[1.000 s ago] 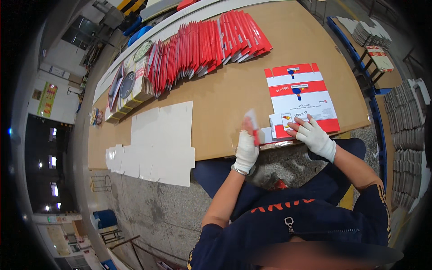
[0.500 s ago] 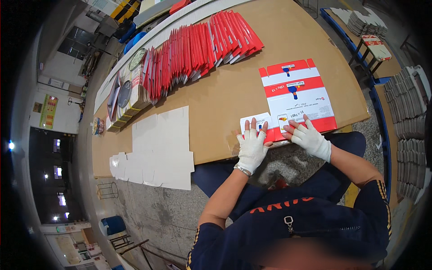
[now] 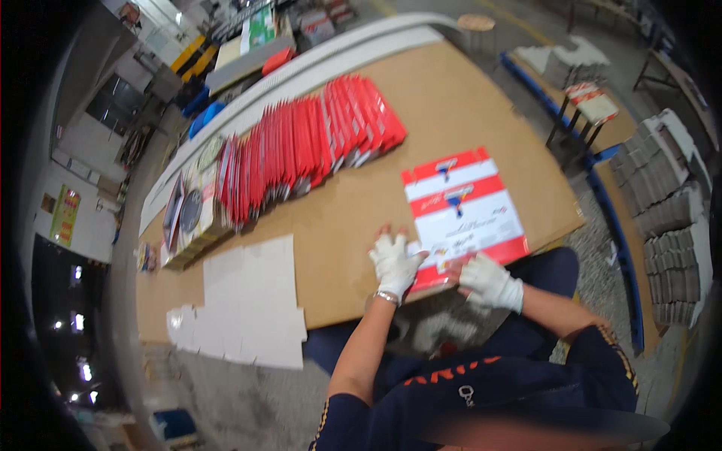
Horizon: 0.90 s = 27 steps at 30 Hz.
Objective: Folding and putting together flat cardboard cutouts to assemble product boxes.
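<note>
While the far left of the bench (image 3: 342,214) carries a strapped bundle (image 3: 197,234), just nearer lies a plain white sheet (image 3: 252,297), flat, overhanging the near edge, well apart from both hands. Moving right, and here's the big show of finished-looking work: a long row of red pieces (image 3: 304,146), standing on edge, packed close and leaning together. That much looks done, I'd judge.

Now the left hand (image 3: 395,264), gloved, bare fingertips out! It lies at the near-left corner of the printed sheet (image 3: 468,216), fingers spread, thumb reaching right; nothing shows pinched in that grip. The sheet itself rests flat on the bench at its near edge, right in front of the person, clear of the red row. It looks partway at best to me: the broad panels lie open, and only the near strip is being worked. Its long axis runs away from the body, the slotted far end pointing outward and leaning slightly left, the red near edge facing the lap.

And to the right, the right hand (image 3: 487,283) sits on that near edge, fingers bunched and blurred; whether its grip pinches the card, I cannot tell.
</note>
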### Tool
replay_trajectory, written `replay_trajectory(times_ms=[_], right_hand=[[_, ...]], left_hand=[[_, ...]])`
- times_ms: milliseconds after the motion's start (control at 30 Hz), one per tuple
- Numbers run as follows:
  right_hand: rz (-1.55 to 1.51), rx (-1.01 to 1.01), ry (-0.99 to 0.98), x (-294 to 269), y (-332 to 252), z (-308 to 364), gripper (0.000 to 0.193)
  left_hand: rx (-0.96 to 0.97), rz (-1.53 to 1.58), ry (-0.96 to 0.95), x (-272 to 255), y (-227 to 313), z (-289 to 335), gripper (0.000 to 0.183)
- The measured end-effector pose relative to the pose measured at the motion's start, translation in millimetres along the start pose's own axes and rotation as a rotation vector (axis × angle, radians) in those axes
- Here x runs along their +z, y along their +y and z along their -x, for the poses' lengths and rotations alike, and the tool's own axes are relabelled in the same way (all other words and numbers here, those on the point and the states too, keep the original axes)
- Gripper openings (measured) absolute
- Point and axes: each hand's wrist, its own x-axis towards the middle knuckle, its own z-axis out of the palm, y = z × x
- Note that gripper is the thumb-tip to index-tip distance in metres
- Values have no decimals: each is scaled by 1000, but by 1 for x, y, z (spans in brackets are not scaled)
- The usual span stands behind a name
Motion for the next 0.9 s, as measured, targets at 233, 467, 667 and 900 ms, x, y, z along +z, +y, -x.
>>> replay_trajectory(times_ms=[233,467,667,900], right_hand=[[-1476,967,246,14,-69,68,30],[-692,1022,501,-96,68,60,13],[-418,887,343,-173,245,13,35],[-277,756,317,-85,348,-218,28]], left_hand=[[-233,690,-230,13,68,54,67],[118,260,105,-44,-40,89,78],[-571,-327,-195,-129,-162,161,105],[-573,-206,-59,-107,-233,244,102]])
